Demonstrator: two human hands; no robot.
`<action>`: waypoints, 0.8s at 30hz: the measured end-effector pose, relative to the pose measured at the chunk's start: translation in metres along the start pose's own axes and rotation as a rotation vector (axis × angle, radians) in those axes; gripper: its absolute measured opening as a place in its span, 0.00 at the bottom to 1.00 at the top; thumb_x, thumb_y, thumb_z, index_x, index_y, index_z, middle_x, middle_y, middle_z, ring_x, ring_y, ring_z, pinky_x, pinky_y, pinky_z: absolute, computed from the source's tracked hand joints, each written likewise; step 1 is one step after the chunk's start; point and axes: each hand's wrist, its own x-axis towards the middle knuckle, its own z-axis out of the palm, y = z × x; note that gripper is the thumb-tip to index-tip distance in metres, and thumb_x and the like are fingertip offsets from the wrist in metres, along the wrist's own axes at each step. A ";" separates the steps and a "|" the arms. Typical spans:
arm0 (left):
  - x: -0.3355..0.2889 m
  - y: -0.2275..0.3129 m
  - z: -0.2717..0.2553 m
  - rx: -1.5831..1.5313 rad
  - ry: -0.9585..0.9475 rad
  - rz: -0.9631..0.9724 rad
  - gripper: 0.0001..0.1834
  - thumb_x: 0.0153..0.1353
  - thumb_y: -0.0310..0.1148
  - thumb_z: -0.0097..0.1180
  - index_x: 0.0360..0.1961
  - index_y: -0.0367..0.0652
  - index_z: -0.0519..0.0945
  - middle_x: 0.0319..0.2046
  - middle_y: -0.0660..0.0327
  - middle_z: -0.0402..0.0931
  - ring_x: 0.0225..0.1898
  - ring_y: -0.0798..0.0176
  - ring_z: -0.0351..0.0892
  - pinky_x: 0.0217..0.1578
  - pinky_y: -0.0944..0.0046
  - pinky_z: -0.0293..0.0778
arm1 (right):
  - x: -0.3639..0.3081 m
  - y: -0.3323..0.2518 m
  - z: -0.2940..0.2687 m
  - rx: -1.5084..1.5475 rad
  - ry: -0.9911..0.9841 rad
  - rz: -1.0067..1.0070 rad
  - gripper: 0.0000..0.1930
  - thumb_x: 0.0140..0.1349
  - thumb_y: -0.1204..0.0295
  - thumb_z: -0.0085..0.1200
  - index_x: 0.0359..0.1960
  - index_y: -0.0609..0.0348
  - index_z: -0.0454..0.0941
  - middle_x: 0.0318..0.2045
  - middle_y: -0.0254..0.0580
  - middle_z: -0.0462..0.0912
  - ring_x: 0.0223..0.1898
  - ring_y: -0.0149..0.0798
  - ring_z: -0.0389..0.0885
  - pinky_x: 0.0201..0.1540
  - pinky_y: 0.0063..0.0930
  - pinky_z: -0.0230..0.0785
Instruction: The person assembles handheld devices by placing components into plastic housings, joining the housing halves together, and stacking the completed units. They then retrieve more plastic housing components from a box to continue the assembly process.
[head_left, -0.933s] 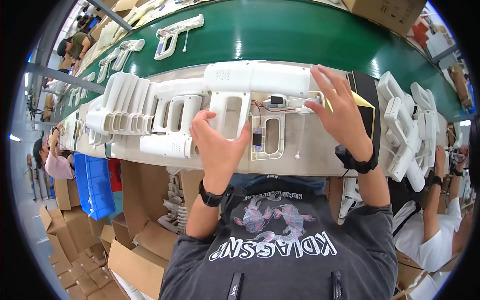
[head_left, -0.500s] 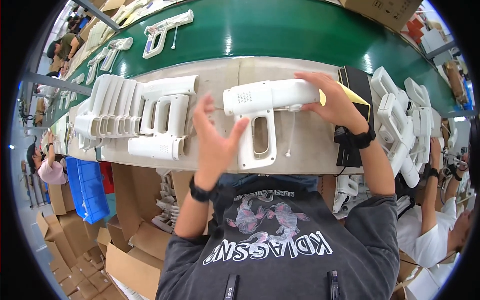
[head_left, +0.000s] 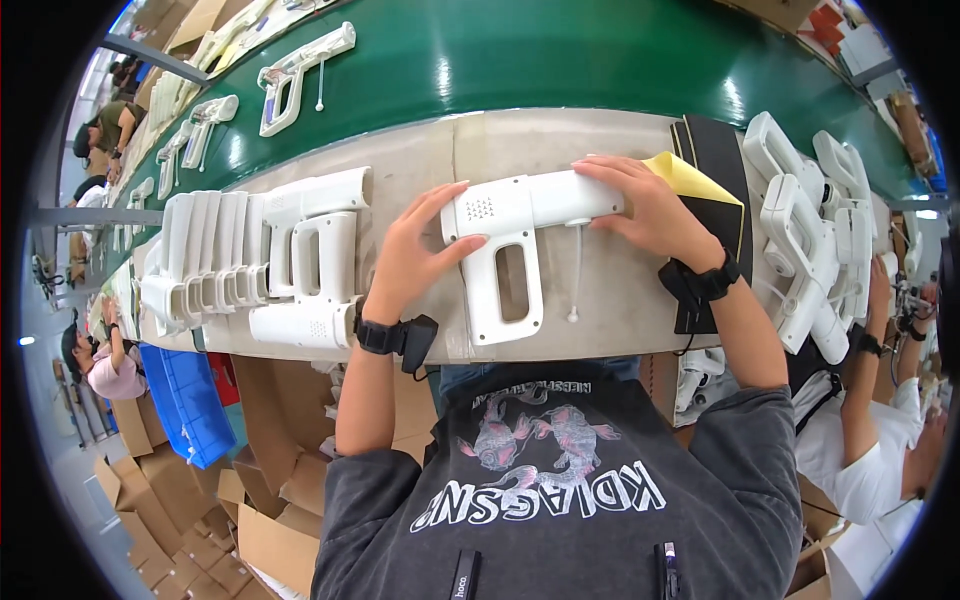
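A white gun-shaped plastic housing (head_left: 532, 203) lies on its side in front of me, its looped handle pointing toward my body. Thumb and fingers of my left hand (head_left: 408, 252) grip its left end, beside a patch of small holes. Around the right end of the barrel is my right hand (head_left: 655, 207), fingers over the top edge and thumb below. From the barrel's underside a thin translucent rod (head_left: 575, 275) with a small knob hangs toward me. Screw holes dot the handle's edge.
Left on the table stands a row of white housing shells (head_left: 215, 250). Black foam sheets (head_left: 718, 165) with a yellow flap lie to the right, before a pile of white housings (head_left: 800, 230). A green conveyor (head_left: 540, 60) carries similar parts. Below are a blue bin (head_left: 187, 405) and cartons.
My left hand has gone from hovering apart to closing on the housing's left end. The right hand keeps its hold. Parts on the conveyor appear farther left.
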 end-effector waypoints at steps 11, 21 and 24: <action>0.023 0.012 -0.014 0.024 -0.284 -0.195 0.40 0.53 0.38 0.73 0.63 0.40 0.65 0.54 0.42 0.74 0.56 0.43 0.75 0.59 0.52 0.69 | 0.030 0.010 -0.022 -0.046 -0.260 0.117 0.27 0.61 0.64 0.64 0.61 0.57 0.75 0.54 0.50 0.81 0.56 0.52 0.77 0.59 0.38 0.69; 0.033 -0.007 -0.003 -0.121 -0.390 -0.228 0.55 0.50 0.35 0.74 0.71 0.42 0.49 0.51 0.49 0.72 0.55 0.56 0.74 0.56 0.58 0.72 | 0.054 0.049 -0.021 0.112 -0.573 0.130 0.32 0.56 0.53 0.68 0.56 0.61 0.76 0.49 0.50 0.83 0.51 0.47 0.81 0.53 0.36 0.72; 0.012 -0.020 -0.002 -0.362 -0.152 -0.213 0.49 0.50 0.29 0.73 0.68 0.42 0.53 0.52 0.52 0.70 0.55 0.58 0.74 0.56 0.60 0.72 | 0.048 0.027 -0.019 0.169 -0.520 0.124 0.37 0.55 0.54 0.70 0.60 0.63 0.70 0.48 0.51 0.83 0.49 0.44 0.81 0.53 0.35 0.71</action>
